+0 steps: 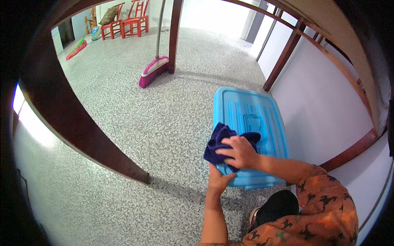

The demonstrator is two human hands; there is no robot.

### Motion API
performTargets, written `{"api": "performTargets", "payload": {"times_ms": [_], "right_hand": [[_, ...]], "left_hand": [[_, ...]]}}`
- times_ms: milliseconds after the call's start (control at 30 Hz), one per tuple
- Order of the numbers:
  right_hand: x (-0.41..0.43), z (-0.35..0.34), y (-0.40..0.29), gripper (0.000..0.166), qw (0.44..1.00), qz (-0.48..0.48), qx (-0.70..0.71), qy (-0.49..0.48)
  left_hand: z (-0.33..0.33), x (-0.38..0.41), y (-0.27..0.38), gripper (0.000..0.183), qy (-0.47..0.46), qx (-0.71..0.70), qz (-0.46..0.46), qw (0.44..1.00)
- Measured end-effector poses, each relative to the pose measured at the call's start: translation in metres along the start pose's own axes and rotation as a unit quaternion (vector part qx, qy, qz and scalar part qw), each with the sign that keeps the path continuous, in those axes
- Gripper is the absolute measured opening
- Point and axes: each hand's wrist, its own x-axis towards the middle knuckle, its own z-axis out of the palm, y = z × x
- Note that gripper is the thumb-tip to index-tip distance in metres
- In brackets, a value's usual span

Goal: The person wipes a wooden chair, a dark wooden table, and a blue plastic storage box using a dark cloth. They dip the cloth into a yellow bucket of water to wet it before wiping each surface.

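A blue plastic storage box lid with raised ribs and a recessed handle lies in front of me, close to the white wall. My right hand presses a dark purple cloth onto the lid's left side, fingers spread over it. The cloth is bunched and hangs partly past the lid's left edge. At the near left corner of the lid is my left hand, its thumb on top and its other fingers largely hidden at the side.
A pink broom leans by a dark wooden post. Another thick wooden post stands at left. Red chairs and a red mop head are at the back. A white wall borders the right on the speckled floor.
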Motion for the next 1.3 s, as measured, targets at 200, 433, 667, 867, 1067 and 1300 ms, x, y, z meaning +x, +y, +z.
{"api": "performTargets", "payload": {"times_ms": [200, 433, 667, 867, 1067, 1300], "right_hand": [[0.08, 0.044, 0.141, 0.028, 0.96, 0.23, -0.14, 0.078], [0.054, 0.043, 0.21, 0.046, 0.859, 0.492, -0.13, 0.052], [-0.066, -0.024, 0.222, 0.048, 0.741, 0.642, -0.192, -0.036], [-0.03, -0.015, 0.227, 0.043, 0.785, 0.601, -0.146, -0.027], [0.067, 0.025, 0.186, 0.04, 0.905, 0.395, -0.151, -0.051], [-0.044, -0.014, 0.21, 0.047, 0.817, 0.549, -0.177, 0.002]], "left_hand": [[0.013, -0.012, 0.008, 0.066, 0.01, 0.066, -0.159, 0.985], [0.03, -0.004, 0.018, 0.052, 0.213, 0.186, -0.201, 0.938], [0.033, 0.001, 0.009, 0.054, 0.181, 0.213, -0.168, 0.945], [0.034, 0.001, 0.013, 0.054, 0.014, 0.261, -0.174, 0.949], [0.019, -0.012, -0.006, 0.059, 0.121, 0.169, -0.163, 0.964], [0.022, -0.022, 0.01, 0.054, 0.194, 0.147, -0.172, 0.954]]}}
